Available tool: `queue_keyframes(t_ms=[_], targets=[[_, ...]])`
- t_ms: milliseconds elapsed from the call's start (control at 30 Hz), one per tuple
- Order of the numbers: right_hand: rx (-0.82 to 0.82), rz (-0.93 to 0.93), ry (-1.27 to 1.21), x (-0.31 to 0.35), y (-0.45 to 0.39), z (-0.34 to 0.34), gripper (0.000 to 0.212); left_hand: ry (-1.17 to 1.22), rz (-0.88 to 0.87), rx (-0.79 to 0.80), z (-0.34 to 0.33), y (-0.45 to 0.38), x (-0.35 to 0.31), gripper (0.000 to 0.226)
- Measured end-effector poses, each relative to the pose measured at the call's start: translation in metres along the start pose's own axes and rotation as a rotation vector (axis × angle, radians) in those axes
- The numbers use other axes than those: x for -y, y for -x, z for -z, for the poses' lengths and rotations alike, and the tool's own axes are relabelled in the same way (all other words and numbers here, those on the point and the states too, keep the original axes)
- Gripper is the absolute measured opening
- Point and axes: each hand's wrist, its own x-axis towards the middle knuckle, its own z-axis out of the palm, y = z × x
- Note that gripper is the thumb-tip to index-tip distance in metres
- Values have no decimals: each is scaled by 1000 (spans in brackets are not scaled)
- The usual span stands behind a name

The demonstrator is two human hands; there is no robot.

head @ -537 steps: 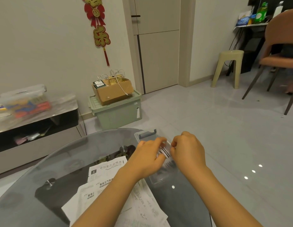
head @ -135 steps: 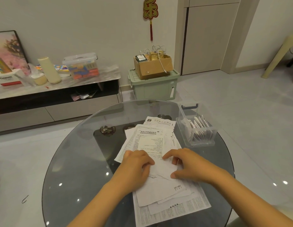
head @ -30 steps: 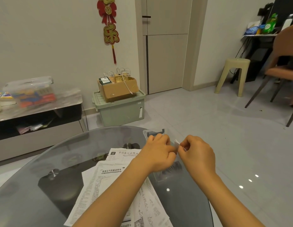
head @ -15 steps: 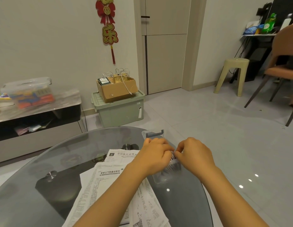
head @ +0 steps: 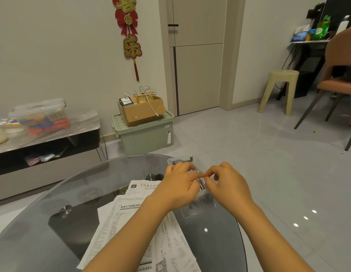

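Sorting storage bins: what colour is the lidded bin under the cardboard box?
The bin is pale green; head view shows it.

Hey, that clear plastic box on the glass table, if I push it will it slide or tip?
Probably slides readily: the clear plastic box sits on a smooth glass table. Likely light, given thin walls and only flat packets inside. It stands near the table's rim, so a hard shove outward might send it off.
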Motion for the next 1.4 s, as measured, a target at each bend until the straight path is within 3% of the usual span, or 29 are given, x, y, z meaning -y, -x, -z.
queue_keyframes(t_ms=[267,600,934,1034,1234,1400], targets=[[-31,295,-75,18,28,-13,17,5,109,-126,18,62,-2,45],[155,602,-68,44,73,-47,20,-2,404,-30,2,165,11,44],[493,754,63,48,80,-72,53,99,527,204,-20,198,43,74],[534,757,84,49,80,-76,54,55,493,186,-21,199,50,68],[526,768,98,49,82,-73,36,51,472,164,-20,203,57,57],[538,776,96,50,84,-72,45,82,447,118,-14,202,55,47]])
